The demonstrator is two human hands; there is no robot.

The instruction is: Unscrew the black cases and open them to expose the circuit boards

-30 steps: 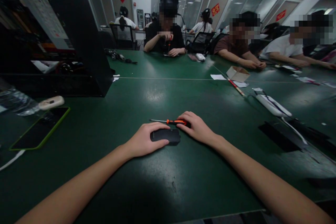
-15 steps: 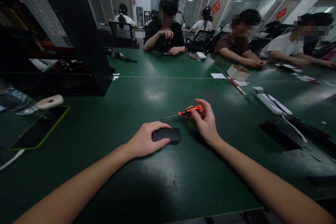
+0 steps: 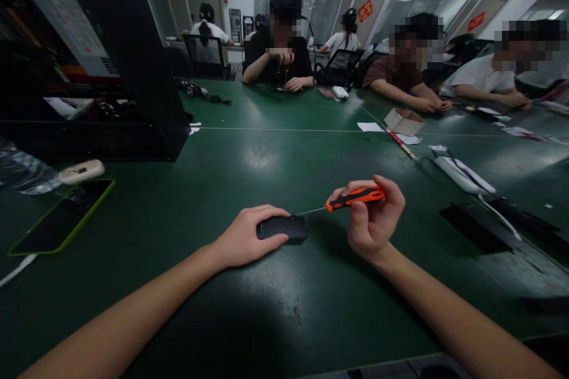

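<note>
A small black rectangular box-shaped device (image 3: 284, 228) lies on the green tabletop (image 3: 262, 320). My left hand (image 3: 246, 235) grips it from the left, fingers along the far edge and thumb along the near one. In my right hand (image 3: 376, 219) is a screwdriver (image 3: 355, 198) with an orange and black handle, held nearly level. Its thin shaft points left, and the tip is at the device's far right edge; whether it touches cannot be made out.
At left stand a large black open-fronted case (image 3: 133, 59), a green-edged phone (image 3: 64, 213), a cream-coloured oval object (image 3: 82, 172) and a clear plastic bottle (image 3: 22, 169). A white power strip (image 3: 464, 173) and a cardboard box (image 3: 403, 121) lie right. Several people sit across the table.
My right hand has moved right and slightly nearer with the screwdriver, whose tip has shifted right and down to the device's far edge. My left hand and the device have stayed put.
</note>
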